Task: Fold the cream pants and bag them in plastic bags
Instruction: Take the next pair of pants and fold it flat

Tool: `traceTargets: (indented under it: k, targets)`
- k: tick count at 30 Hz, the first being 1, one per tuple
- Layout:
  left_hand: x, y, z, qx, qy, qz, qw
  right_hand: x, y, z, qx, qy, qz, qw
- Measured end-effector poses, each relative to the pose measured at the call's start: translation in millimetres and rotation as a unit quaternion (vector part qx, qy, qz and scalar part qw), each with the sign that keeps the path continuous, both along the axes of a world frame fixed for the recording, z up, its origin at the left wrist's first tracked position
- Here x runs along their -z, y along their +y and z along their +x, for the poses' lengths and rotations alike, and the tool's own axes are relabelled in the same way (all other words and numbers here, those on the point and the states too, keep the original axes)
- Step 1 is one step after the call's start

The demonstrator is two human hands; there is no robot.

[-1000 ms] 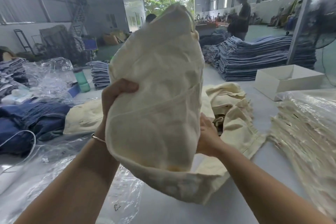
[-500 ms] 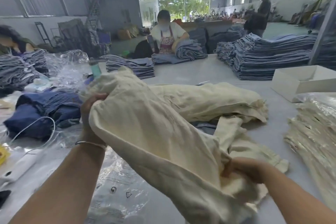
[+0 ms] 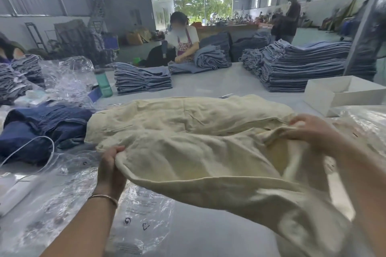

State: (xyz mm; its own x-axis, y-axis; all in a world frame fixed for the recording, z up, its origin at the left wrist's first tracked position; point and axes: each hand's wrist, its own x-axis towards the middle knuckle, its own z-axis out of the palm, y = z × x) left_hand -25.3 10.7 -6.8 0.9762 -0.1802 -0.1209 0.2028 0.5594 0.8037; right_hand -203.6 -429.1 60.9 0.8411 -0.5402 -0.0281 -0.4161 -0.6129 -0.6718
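Far to the left, a heap of dark blue jeans [image 3: 41,129] is lying on the tabletop [image 3: 219,83], and a green bottle [image 3: 103,82] is standing behind it. Clear plastic bags [image 3: 69,190] are lying flat on the near left part of the tabletop, right under the left arm.

The left hand [image 3: 110,171] is making a tight grip on the near left edge of the cream pants [image 3: 188,144], with the fingers curled around the cloth. The pants are spreading across the middle of the tabletop, and the near part is hanging in the air between the two hands. The right hand [image 3: 311,131] is pinching a bunched bit of the pants on the right side.

The pants are looking wrinkly and not folded yet. To do this step well, both hands should be pulling the cloth gently apart so it goes smooth, then laying it down flat with the edges lined up. A tidy fold should slide into a bag more easily.

On the right, a white box [image 3: 325,96] is sitting, and bagged cream clothes [image 3: 363,127] are lying near it.
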Motion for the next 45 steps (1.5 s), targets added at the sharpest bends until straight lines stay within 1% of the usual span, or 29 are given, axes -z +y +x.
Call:
traceTargets:
  k: [1,2,3,4,5,6,8,9,11,13,14,16,20,23,26,27,28,29,31,33,34,35,36,38,39,40,42,44,45]
  targets:
    - [12.4,9.6,4.5,-0.054,0.025,0.08,0.995,9.5,10.5,11.7,0.02,-0.017,-0.081,0.996]
    - [29.1,22.3,9.2,-0.113,0.057,0.176,0.976,21.6,26.5,21.2,0.011,-0.017,-0.125,0.992]
    - [44.2,36.5,12.9,-0.148,0.079,0.261,0.951,37.8,43.2,29.6,-0.022,-0.003,-0.153,0.988]
    - [56.5,48.2,13.2,-0.155,0.087,0.337,0.924,54.5,53.2,34.1,-0.064,0.025,-0.143,0.987]
    - [68.2,57.0,12.1,-0.148,0.089,0.417,0.892,70.1,59.7,35.2,-0.103,0.067,-0.129,0.984]
    - [79.8,63.8,11.4,-0.143,0.086,0.499,0.85,87.1,61.3,33.3,-0.134,0.123,-0.103,0.978]
    - [95.8,67.8,7.2,-0.134,0.051,0.644,0.752,114.5,62.2,26.0,-0.195,0.253,-0.062,0.945]
    - [100.8,63.5,3.4,-0.112,0.013,0.692,0.713,127.5,67.7,21.8,-0.218,0.316,-0.069,0.921]
    - [111.3,46.9,-5.4,-0.011,-0.086,0.765,0.638,153.5,79.3,13.2,-0.22,0.391,-0.129,0.884]
    - [121.7,23.4,-12.3,0.128,-0.187,0.815,0.534,172.0,91.8,7.5,-0.193,0.413,-0.163,0.875]
    - [126.2,11.3,-16.9,0.185,-0.224,0.818,0.496,178.0,96.5,5.9,-0.18,0.407,-0.175,0.878]
    - [134.6,-7.7,-26.3,0.263,-0.265,0.811,0.449,185.5,101.3,6.2,-0.16,0.386,-0.203,0.886]
    - [148.8,-32.2,-42.6,0.325,-0.304,0.795,0.412,185.6,109.6,9.9,-0.19,0.307,-0.25,0.898]
    - [146.2,-41.5,-44.3,0.278,-0.313,0.823,0.382,163.1,109.1,14.0,-0.209,0.29,-0.287,0.889]
    - [131.7,-49.5,-44.5,0.243,-0.359,0.839,0.328,105.1,96.7,24.7,-0.211,0.31,-0.237,0.896]
    - [124.1,-53.4,-45.6,0.239,-0.372,0.834,0.33,82.8,92.7,28.6,-0.221,0.319,-0.223,0.894]
    - [114.5,-57.4,-46.5,0.233,-0.379,0.826,0.345,59.9,89.9,32.4,-0.237,0.335,-0.223,0.884]
    - [101.2,-61.3,-46.8,0.216,-0.385,0.817,0.371,38.0,87.3,36.2,-0.251,0.353,-0.239,0.869]
    - [72.3,-64.5,-44.5,0.167,-0.386,0.791,0.443,1.0,83.2,42.4,-0.239,0.367,-0.292,0.85]
    - [43.7,-60.1,-37.5,0.068,-0.425,0.759,0.488,-25.8,79.0,49.3,-0.183,0.301,-0.338,0.873]
    - [31.8,-56.1,-32.9,-0.001,-0.454,0.739,0.497,-33.4,77.1,54.4,-0.145,0.242,-0.357,0.891]
    - [22.2,-52.0,-28.0,-0.073,-0.473,0.725,0.495,-35.5,76.0,60.6,-0.112,0.181,-0.381,0.9]
    - [16.0,-49.2,-22.9,-0.129,-0.479,0.716,0.492,-32.7,76.2,67.2,-0.092,0.139,-0.415,0.894]
    - [14.4,-46.5,-14.8,-0.164,-0.442,0.734,0.488,-12.4,79.4,78.5,-0.083,0.1,-0.465,0.876]
    - [19.2,-45.2,-13.4,-0.158,-0.415,0.753,0.485,4.9,81.4,81.6,-0.088,0.096,-0.458,0.879]
    - [28.6,-43.6,-14.2,-0.134,-0.382,0.779,0.479,26.3,82.0,82.3,-0.094,0.107,-0.433,0.89]
    - [56.2,-39.3,-21.2,-0.049,-0.305,0.837,0.451,75.0,75.8,74.5,-0.097,0.178,-0.345,0.916]
    - [89.2,-34.3,-32.3,0.038,-0.266,0.864,0.425,122.9,66.5,56.3,-0.092,0.265,-0.274,0.92]
    - [103.5,-32.4,-39.0,0.078,-0.257,0.864,0.425,144.2,62.7,45.5,-0.079,0.292,-0.249,0.92]
